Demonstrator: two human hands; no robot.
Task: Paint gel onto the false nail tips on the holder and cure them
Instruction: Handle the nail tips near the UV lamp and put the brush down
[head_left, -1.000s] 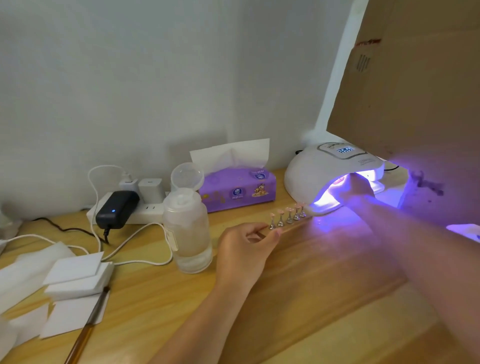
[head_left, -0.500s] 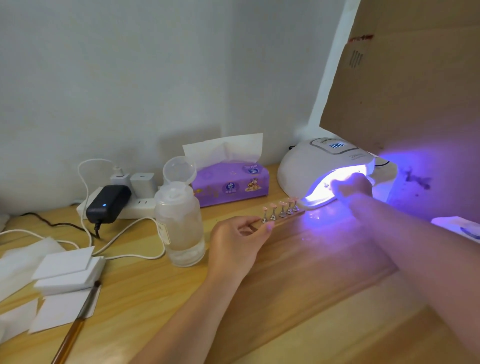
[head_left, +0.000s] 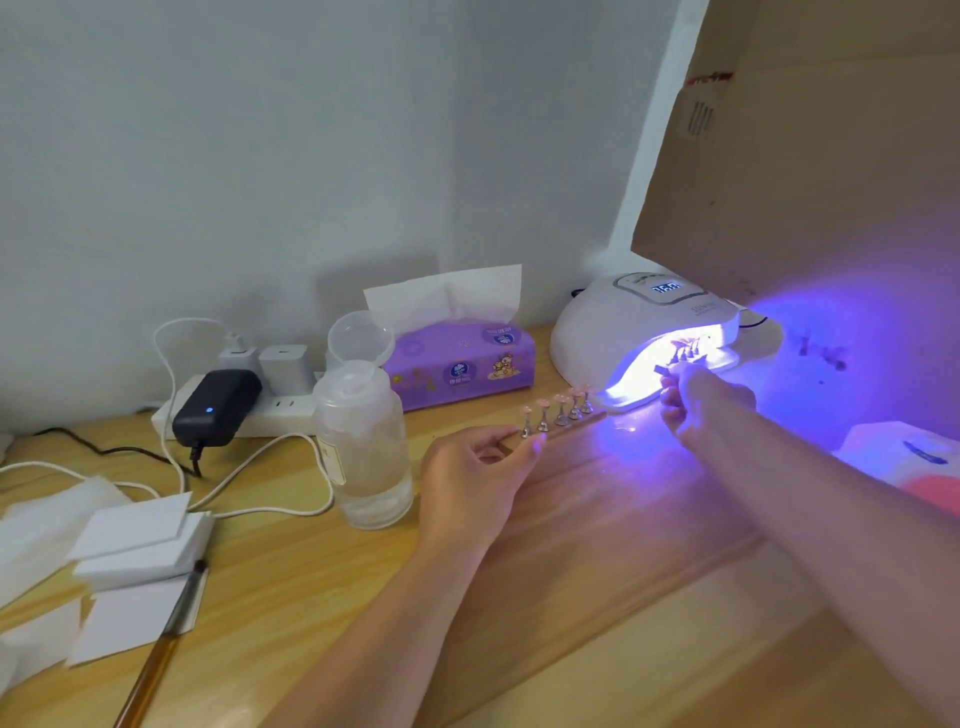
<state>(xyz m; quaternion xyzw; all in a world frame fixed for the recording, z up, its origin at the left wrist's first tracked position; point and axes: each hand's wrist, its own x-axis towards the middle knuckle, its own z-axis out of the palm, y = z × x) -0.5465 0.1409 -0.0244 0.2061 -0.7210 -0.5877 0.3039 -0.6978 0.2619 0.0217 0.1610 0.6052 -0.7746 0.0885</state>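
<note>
A white curing lamp (head_left: 618, 332) glows violet at the back right of the wooden desk. My right hand (head_left: 696, 400) is at its mouth and grips the near end of a nail holder (head_left: 688, 356) whose tips stand inside the lit opening. My left hand (head_left: 480, 467) pinches the near end of a second wooden holder (head_left: 571, 423) lying on the desk in front of the lamp. Several pink nail tips (head_left: 560, 400) stand on metal stems along it.
A clear bottle (head_left: 366, 441) with its flip cap open stands left of my left hand. Behind it are a purple tissue box (head_left: 462, 366) and a power strip (head_left: 270, 413) with chargers. White pads (head_left: 143, 540) and a brush (head_left: 166, 639) lie at left. A cardboard box (head_left: 810, 156) looms over the lamp.
My right hand has drawn back from inside the lamp to its mouth, still on the holder. The left hand and its holder have stayed put; the view has shifted slightly.
</note>
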